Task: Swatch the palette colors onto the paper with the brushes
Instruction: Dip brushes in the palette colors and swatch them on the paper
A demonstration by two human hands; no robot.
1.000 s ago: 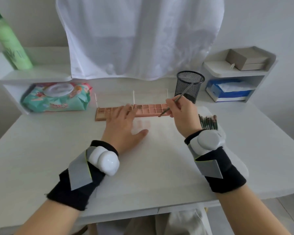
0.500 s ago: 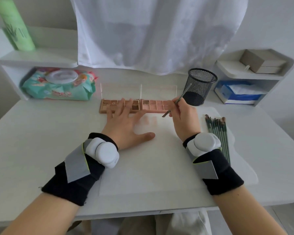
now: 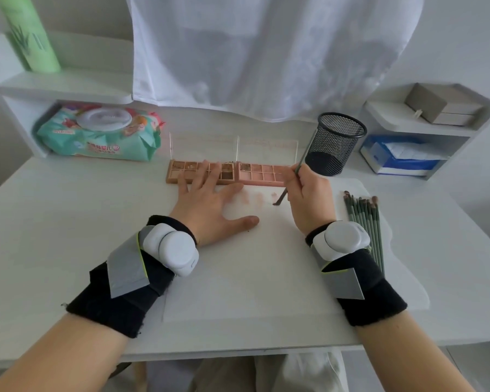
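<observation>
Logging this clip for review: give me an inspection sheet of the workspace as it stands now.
Surface: white desk, paper laid flat.
Job's things: two open palettes; faint swatches; spare brushes at right.
Clutter: wipes, mesh cup.
Grippers: left hand flat on paper; right hand pinches brush, tip at paper.
Cables: nothing seen.
Surroundings: shelves, green bottle, boxes, white cloth.
</observation>
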